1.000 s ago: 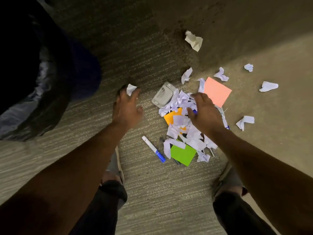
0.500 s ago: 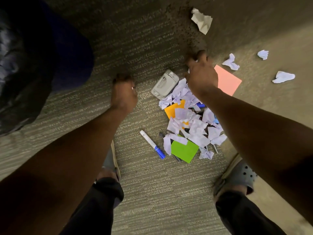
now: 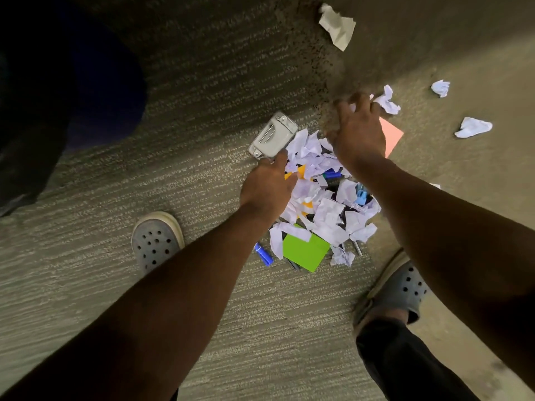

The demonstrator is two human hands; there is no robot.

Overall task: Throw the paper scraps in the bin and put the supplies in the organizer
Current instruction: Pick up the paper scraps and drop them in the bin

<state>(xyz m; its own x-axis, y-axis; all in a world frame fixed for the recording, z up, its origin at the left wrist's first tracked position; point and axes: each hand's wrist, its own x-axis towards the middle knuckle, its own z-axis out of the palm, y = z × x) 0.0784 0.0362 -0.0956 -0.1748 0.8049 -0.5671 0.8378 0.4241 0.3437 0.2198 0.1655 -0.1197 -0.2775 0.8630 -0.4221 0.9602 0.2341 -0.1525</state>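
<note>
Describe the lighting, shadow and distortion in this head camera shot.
Head view: dim overall; the upper left is nearly black, hiding the bin; a broad shadow darkens the far carpet, leaving the right side lighter; wide-angle lens stretches the forearms; the paper scraps stay readable.

No legible text, labels or nos. anywhere.

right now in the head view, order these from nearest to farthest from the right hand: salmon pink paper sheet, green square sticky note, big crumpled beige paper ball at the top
From the right hand:
1. Salmon pink paper sheet, partly under the hand.
2. Big crumpled beige paper ball, above the hand.
3. Green square sticky note, at the pile's near edge.
</note>
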